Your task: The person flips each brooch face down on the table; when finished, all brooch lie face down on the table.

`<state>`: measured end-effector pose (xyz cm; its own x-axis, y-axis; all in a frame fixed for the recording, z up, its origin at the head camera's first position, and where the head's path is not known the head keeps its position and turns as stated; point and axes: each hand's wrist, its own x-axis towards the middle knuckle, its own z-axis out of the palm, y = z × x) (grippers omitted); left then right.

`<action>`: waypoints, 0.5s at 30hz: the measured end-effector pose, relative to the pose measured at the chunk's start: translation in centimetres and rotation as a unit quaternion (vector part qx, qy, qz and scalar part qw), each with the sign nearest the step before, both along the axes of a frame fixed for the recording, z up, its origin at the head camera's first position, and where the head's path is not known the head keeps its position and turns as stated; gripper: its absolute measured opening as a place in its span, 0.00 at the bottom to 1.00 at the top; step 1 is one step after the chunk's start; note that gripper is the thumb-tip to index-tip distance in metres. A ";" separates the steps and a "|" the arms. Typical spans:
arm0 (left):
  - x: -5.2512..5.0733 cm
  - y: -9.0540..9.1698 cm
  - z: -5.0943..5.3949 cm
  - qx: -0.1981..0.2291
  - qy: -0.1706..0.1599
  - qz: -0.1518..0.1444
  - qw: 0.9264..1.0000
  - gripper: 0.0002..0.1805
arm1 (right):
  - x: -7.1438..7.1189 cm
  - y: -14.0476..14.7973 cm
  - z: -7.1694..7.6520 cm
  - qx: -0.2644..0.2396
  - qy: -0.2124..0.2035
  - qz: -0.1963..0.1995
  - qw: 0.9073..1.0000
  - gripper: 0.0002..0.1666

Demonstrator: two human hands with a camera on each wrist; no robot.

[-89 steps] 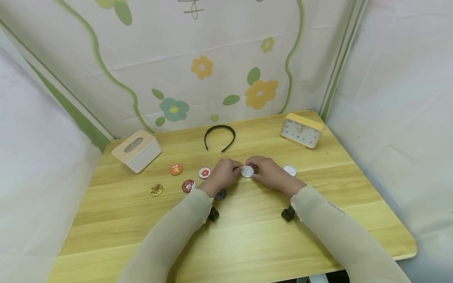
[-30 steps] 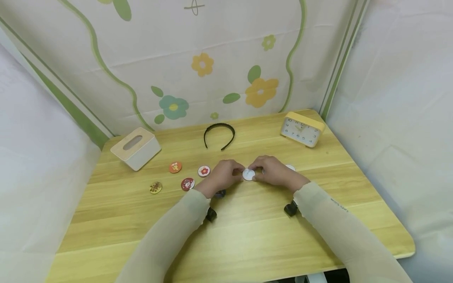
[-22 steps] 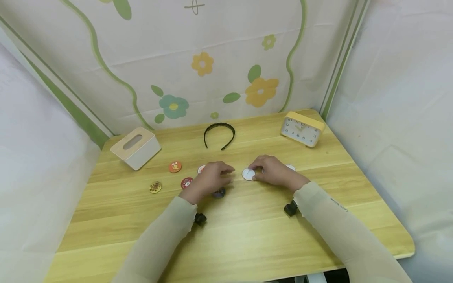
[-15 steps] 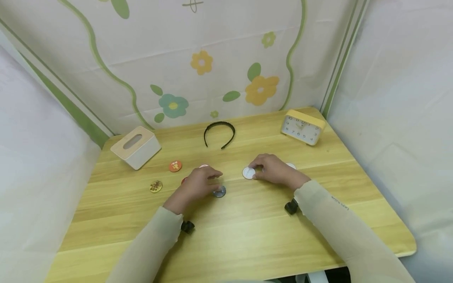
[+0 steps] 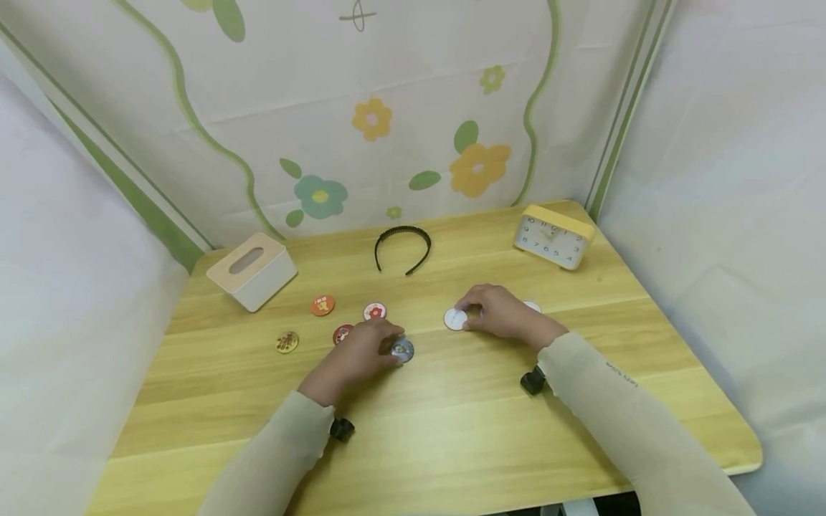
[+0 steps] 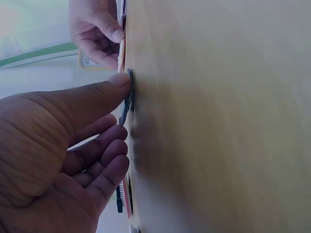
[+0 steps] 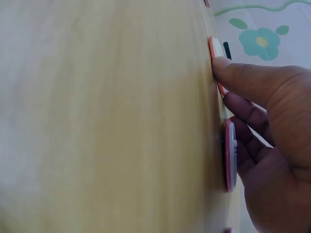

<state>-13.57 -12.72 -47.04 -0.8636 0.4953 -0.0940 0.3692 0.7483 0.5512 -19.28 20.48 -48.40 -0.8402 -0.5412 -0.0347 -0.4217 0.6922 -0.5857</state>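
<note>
My left hand [image 5: 361, 355] has moved to a dark blue pin badge [image 5: 403, 350] and pinches its edges between thumb and fingers. In the left wrist view that badge [image 6: 128, 99] is seen edge-on, slightly tilted at the tabletop. My right hand [image 5: 500, 313] holds the rim of a face-down pin badge [image 5: 455, 319], whose white back faces up. The right wrist view shows the thumb on this badge's [image 7: 217, 48] edge, with a second face-down badge [image 7: 231, 155] under the fingers. Part of a white-backed badge [image 5: 533, 306] shows behind my right wrist.
Left of my left hand lie an orange badge [image 5: 323, 305], a gold badge [image 5: 287, 342], a red badge [image 5: 342, 333] and a flower badge [image 5: 374, 311]. Farther back are a tissue box [image 5: 267, 279], a black headband [image 5: 403, 229] and a yellow clock [image 5: 553, 240].
My left hand has let go of the white-backed badge, moved left and toward me, and taken hold of the dark blue badge. My right hand stays at the white-backed badge.
</note>
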 end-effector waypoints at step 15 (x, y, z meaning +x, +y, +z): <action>-1.8 1.7 0.2 -0.011 0.017 -0.009 1.000 0.21 | 0.0 0.0 -0.3 -0.001 0.002 -0.004 1.000 0.21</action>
